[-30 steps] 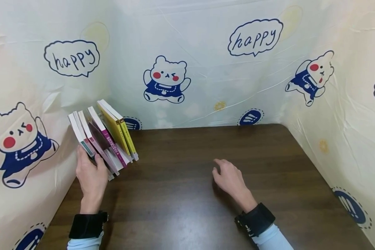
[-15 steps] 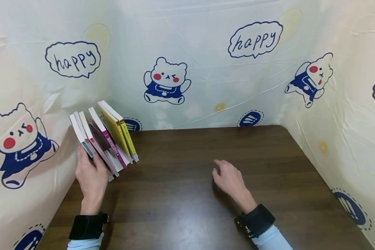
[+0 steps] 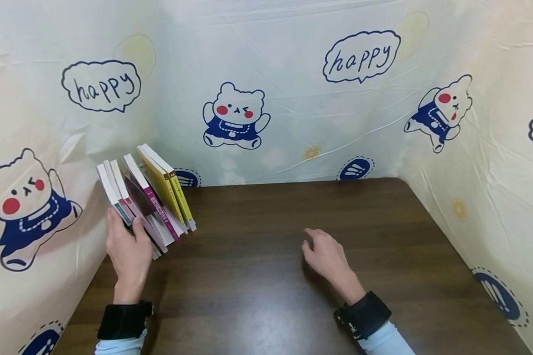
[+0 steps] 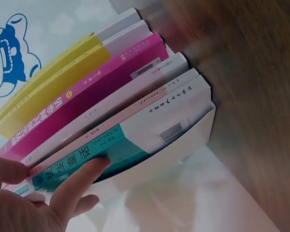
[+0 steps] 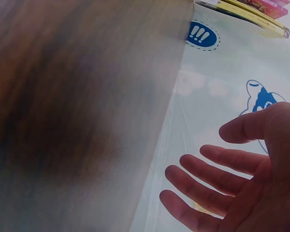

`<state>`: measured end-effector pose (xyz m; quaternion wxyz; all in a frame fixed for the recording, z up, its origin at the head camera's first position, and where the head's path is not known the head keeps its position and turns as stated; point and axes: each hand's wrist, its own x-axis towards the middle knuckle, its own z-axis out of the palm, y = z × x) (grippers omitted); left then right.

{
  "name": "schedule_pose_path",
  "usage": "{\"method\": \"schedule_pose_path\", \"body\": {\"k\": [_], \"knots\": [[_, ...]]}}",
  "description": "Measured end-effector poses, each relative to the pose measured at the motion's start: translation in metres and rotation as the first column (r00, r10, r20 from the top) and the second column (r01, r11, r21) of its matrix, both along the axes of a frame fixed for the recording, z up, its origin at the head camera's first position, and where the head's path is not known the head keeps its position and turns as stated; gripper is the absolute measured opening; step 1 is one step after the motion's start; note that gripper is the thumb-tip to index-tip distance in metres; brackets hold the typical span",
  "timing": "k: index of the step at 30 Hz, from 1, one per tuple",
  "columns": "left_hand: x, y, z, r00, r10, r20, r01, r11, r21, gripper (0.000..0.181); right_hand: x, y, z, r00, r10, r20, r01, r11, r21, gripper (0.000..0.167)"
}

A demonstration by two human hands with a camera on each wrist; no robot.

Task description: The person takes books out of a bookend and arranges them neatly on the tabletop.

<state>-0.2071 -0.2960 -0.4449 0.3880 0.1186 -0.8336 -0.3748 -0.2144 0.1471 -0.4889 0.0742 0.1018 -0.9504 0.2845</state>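
A row of several books leans to one side at the table's far left. Its outermost one is a teal-spined book (image 4: 82,162). My left hand (image 3: 129,246) is at the near left end of the row and pinches the teal-spined book, thumb by the spines and index finger along the teal cover. Beside it stand thin pink-spined books, a magenta book (image 3: 162,209) and yellow books (image 3: 177,192) at the right end. My right hand (image 3: 328,256) is held over the middle right of the table, holding nothing; its fingers (image 5: 208,174) are spread and slightly bent in the right wrist view.
The dark brown wooden table (image 3: 257,276) spreads between and in front of both hands. A pale curtain (image 3: 288,98) printed with bears and the word happy encloses the back and sides. A cream-white panel (image 4: 154,166) lies against the teal book's outer side.
Almost nothing moves. The view shifts very slightly, while both hands and the books keep their places.
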Motion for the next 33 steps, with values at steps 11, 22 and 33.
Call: {"method": "schedule_pose_path", "body": {"k": [11,22,33], "knots": [[0.002,0.002,-0.004,0.998,-0.009,-0.061,0.009,1.0,-0.003,0.065,0.0,0.0,-0.002,1.0,0.004,-0.008,-0.004,1.0,-0.007,0.037],[0.005,0.004,-0.003,0.997,0.013,-0.081,-0.013,1.0,-0.008,0.061,0.0,-0.001,0.001,1.0,0.006,-0.026,-0.006,1.0,-0.008,0.037],[0.012,0.007,-0.006,0.995,0.034,-0.09,-0.035,0.999,-0.008,0.065,0.0,-0.001,0.005,1.0,0.003,-0.028,-0.004,1.0,-0.015,0.037]]}}
